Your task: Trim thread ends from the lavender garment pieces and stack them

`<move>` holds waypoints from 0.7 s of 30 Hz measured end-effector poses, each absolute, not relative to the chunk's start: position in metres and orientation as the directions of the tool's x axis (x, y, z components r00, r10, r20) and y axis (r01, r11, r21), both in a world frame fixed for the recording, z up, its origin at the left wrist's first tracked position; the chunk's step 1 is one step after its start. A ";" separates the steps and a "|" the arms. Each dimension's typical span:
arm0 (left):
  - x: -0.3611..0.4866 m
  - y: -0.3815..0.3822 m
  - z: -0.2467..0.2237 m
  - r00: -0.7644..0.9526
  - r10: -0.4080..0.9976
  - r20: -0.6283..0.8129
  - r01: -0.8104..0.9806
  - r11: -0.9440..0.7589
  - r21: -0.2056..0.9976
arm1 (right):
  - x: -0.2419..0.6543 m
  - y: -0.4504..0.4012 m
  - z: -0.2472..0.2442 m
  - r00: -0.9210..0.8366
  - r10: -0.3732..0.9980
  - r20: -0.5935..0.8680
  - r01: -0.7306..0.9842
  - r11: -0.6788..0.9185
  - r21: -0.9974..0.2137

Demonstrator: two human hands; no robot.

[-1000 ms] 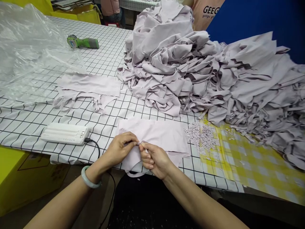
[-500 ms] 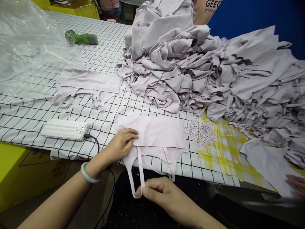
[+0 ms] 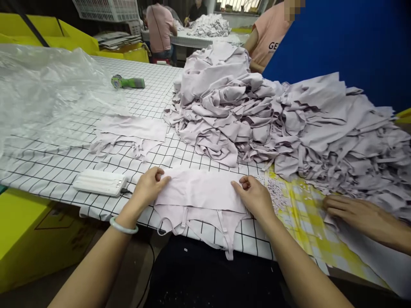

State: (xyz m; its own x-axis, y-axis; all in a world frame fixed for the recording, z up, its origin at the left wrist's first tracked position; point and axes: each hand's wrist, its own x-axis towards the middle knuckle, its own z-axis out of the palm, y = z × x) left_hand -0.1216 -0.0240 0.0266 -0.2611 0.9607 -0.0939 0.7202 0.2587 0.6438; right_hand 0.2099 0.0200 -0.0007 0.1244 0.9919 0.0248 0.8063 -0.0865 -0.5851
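A pale lilac strappy top (image 3: 202,192) lies flat at the table's near edge, its folded wide band away from me and its straps towards me. My left hand (image 3: 149,187), with a pale bangle on the wrist, pinches the band's far left corner between thumb and curled fingers. At the opposite end, my right hand (image 3: 256,196) is closed on the far right corner. One strap loops at the left, and another hangs over the table edge near the right. A similar lilac top (image 3: 130,128) lies farther back on the left.
A large heap of lilac garments (image 3: 218,107) covers the back right. A white power bank (image 3: 99,183) with a cable sits left, near clear plastic (image 3: 48,94) and a green handheld tool (image 3: 128,82). Another person's hand (image 3: 349,214) touches fabric at right; a blue panel (image 3: 327,38) stands behind.
My right hand has let go of the strap and moved up to the band's right corner. My left hand has shifted to the far left corner. The view has tilted up.
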 end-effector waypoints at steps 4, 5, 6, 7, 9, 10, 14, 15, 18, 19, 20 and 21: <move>-0.115 -0.024 0.025 -0.281 0.960 -0.015 0.767 0.234 0.598 | 0.202 0.009 -0.004 0.011 0.948 0.317 0.773 0.193 -0.604; -0.116 -0.025 0.024 -0.292 0.956 0.010 0.773 0.230 0.592 | 0.201 0.004 -0.003 0.007 0.930 0.367 0.745 0.240 -0.623; -0.116 -0.026 0.023 -0.303 0.952 0.039 0.779 0.223 0.586 | 0.200 -0.001 -0.001 0.020 0.924 0.382 0.706 0.257 -0.660; -0.116 -0.026 0.024 -0.306 0.949 0.081 0.787 0.204 0.582 | 0.199 -0.005 0.002 0.041 0.928 0.371 0.656 0.255 -0.711; -0.113 -0.026 0.029 -0.233 0.953 0.195 0.819 0.084 0.568 | 0.195 -0.013 0.012 0.066 0.944 0.323 0.531 0.241 -0.813; -0.109 -0.025 0.035 -0.140 0.960 0.244 0.831 -0.020 0.555 | 0.191 -0.017 0.019 0.056 0.951 0.305 0.465 0.245 -0.850; -0.081 -0.017 0.073 0.414 0.891 0.184 0.701 -0.441 0.560 | 0.171 -0.033 0.063 -0.174 0.906 0.385 0.256 0.419 -0.871; -0.076 -0.015 0.083 0.521 0.843 0.139 0.652 -0.497 0.573 | 0.165 -0.038 0.077 -0.238 0.871 0.429 0.213 0.478 -0.852; -0.081 -0.018 0.106 0.662 0.749 0.028 0.600 -0.552 0.579 | 0.153 -0.053 0.121 -0.293 0.794 0.533 0.103 0.581 -0.807; -0.091 -0.022 0.113 0.655 0.755 0.014 0.609 -0.540 0.581 | 0.150 -0.056 0.135 -0.268 0.787 0.556 0.078 0.593 -0.801; -0.105 -0.027 0.119 0.632 0.775 0.013 0.621 -0.516 0.590 | 0.148 -0.057 0.148 -0.231 0.783 0.577 0.060 0.604 -0.795; -0.121 -0.034 0.126 0.598 0.802 0.017 0.628 -0.481 0.611 | 0.145 -0.054 0.162 -0.187 0.777 0.601 0.048 0.618 -0.785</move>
State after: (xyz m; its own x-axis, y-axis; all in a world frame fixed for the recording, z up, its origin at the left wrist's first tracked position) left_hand -0.1208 -0.0338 0.1263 0.5975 0.8016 0.0174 0.6280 -0.4814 0.6115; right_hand 0.1449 -0.0545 0.1617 -0.1875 0.7772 0.6007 0.0476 0.6180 -0.7847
